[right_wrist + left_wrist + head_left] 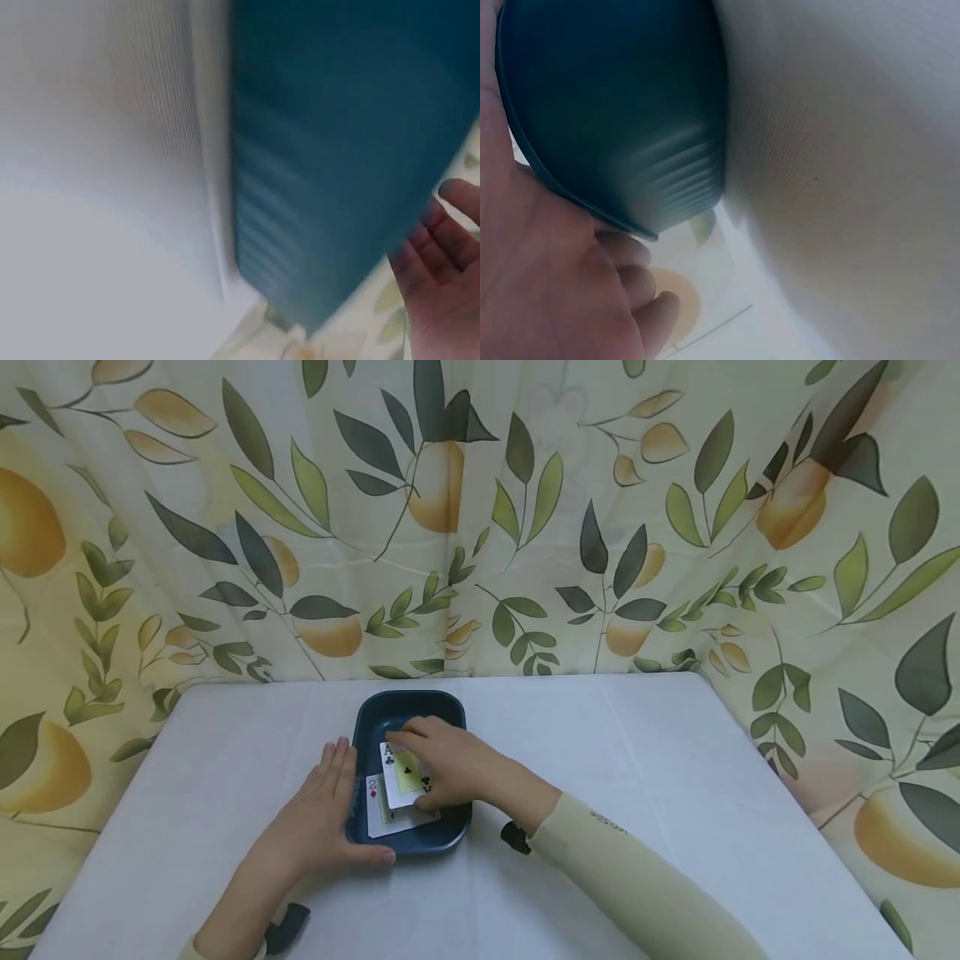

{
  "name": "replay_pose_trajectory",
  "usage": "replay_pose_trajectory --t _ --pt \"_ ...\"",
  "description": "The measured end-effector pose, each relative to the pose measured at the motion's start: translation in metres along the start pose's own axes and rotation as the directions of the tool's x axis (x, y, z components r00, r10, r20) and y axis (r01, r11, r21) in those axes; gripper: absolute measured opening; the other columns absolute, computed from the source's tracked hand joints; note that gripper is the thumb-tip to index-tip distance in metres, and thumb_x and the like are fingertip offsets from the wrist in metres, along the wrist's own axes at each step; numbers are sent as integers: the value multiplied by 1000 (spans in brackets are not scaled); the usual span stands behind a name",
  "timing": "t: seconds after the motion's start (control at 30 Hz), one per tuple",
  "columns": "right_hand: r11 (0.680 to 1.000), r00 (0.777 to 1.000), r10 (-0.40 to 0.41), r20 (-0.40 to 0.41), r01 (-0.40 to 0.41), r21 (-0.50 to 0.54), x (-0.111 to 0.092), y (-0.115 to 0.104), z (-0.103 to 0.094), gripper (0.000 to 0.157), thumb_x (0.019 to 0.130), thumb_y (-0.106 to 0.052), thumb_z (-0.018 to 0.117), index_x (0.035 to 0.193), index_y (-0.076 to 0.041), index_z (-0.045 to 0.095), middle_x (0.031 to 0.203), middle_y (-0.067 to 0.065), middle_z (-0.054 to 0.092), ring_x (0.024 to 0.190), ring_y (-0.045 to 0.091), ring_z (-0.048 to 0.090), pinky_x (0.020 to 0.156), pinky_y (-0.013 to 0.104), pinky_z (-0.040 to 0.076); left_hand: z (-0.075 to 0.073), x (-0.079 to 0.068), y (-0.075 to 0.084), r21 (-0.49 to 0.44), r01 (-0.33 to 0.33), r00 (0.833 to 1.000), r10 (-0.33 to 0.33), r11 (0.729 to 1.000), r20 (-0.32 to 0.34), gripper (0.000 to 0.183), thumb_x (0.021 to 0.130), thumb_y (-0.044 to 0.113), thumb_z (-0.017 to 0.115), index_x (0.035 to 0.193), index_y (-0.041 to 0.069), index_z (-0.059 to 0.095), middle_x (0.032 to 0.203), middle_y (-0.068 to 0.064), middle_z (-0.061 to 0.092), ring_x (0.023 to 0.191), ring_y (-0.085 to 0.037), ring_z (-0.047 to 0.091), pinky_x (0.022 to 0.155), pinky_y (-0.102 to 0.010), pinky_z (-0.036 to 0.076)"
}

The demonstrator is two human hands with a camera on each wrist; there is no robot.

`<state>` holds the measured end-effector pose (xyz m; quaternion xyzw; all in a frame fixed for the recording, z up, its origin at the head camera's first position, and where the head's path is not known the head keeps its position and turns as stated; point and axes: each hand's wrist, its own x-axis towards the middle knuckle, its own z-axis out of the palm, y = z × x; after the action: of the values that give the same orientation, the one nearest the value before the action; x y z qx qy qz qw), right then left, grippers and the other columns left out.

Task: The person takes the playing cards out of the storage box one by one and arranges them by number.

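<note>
We can read the corner of the upper playing card, a white rectangular card with a yellow-green centre panel (402, 774): a black "A" above a club, with more black clubs on its face. Partly beneath it, the lower playing card, white with a printed middle (377, 817), shows a "2" over a red diamond at its corner. Small dark marks on the pale khaki right sleeve (637, 868), near the cuff, are too small for us to read.

Our right hand (450, 760) holds the upper card, fingers at its far edge and thumb near its near edge, the gap between them narrowed to the card. Our left hand (322, 814) is spread wide, with straight fingers along the left rim of the dark blue, round-cornered rectangular tray (371, 731) and its thumb stretched by the near-left corner.

Both cards are inside the tray, towards its near end, the upper one tilted across the lower. The tray sits on the white cloth-covered tabletop (600, 760), close to the far edge; the wrist views show ridges on its outer walls.
</note>
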<state>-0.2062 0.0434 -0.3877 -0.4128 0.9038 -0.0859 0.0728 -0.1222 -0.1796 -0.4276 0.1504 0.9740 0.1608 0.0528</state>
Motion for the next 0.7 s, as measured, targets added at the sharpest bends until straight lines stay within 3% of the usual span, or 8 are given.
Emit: replay_pose_trajectory --t 0.2,0.37,0.7 --pt "994 996 83 -35 -80 79 -11 16 -25 97 69 -39 88 152 -16 43 141 3 48 121 16 47 103 33 49 1 -1 2 4 13 1000 -13 1000 3 150 54 91 67 158 -2 11 166 -22 5 153 -42 3 117 -61 22" --pt "985 987 154 -46 -150 87 -20 34 -39 93 69 -40 87 150 -19 46 139 1 49 118 16 46 100 33 50 1 -2 3 -9 25 1000 -25 1000 4 151 53 90 69 158 -1 11 166 -22 4 153 -42 2 117 -61 22" --pt "974 974 224 -44 -222 41 -31 80 -45 89 67 -35 87 145 -12 50 137 5 49 118 21 45 100 35 49 1 -2 5 -7 28 1000 -28 1000 -8 151 52 89 71 158 -2 11 166 -22 4 153 -41 3 117 -62 21"
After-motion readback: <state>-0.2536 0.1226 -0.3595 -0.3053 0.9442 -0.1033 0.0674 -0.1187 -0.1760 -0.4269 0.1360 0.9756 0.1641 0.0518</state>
